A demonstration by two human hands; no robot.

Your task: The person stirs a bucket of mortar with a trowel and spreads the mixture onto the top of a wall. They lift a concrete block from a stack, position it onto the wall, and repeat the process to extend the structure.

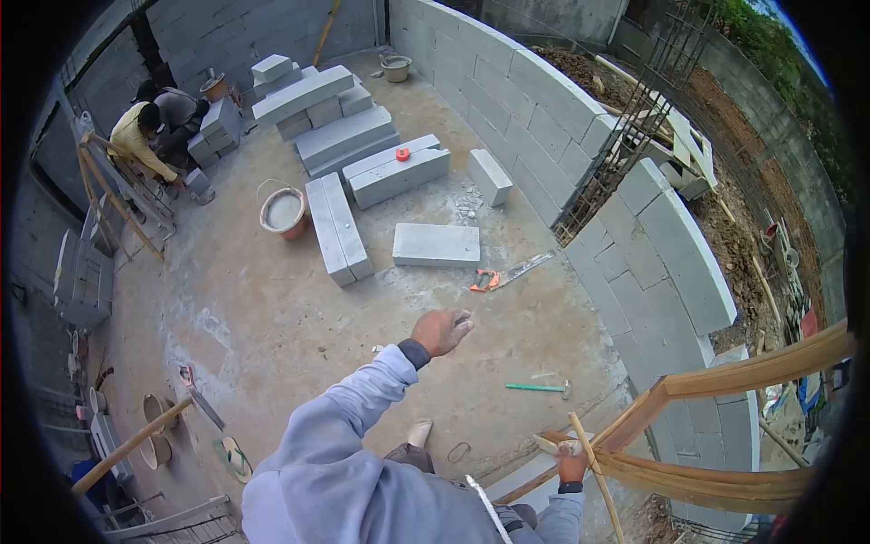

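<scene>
My left hand (441,332) is held out in the air above the concrete floor, its fingers loosely stretched and nothing in them. Below me on the right, my right hand (571,462) is closed round the wooden beam (652,467) of a timber frame, beside a thin upright stick (596,480). A hammer (539,387) with a green handle lies on the floor between my hands. Beyond my left hand lie a handsaw (509,272) with an orange handle and a single grey block (436,245). My bare foot (419,432) shows below.
Stacked blocks (349,136) stand ahead, with a red tape measure (402,155) on one. A mortar bucket (284,214) is beside them. The curved block wall (517,109) runs along the right, with upright rebar (625,136). Two people (149,127) crouch at far left. Another saw (201,396) and flip-flops (233,459) lie left.
</scene>
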